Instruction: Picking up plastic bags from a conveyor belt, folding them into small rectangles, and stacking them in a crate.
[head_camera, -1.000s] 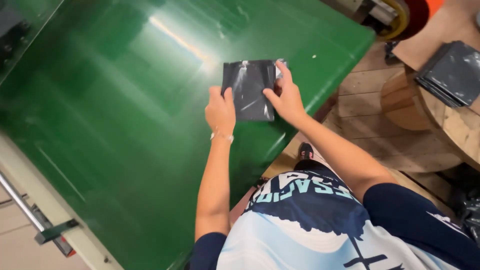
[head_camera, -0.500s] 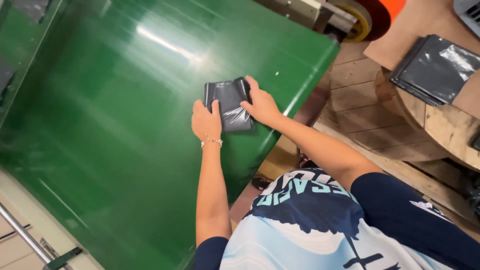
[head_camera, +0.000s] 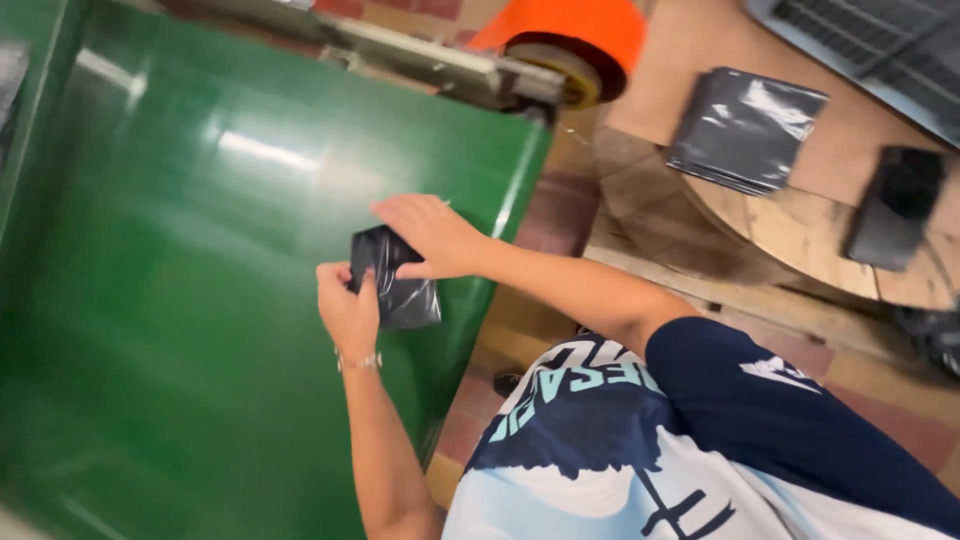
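Black folded plastic package (head_camera: 398, 283) – both hands' fingers clamped on it – over green table (head_camera: 180, 300).

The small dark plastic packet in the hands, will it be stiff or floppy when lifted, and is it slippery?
The dark plastic packet is probably floppy: its film wrinkles under the left hand and right hand. Its glossy surface suggests it may slide easily on the shiny green table. It seems light.
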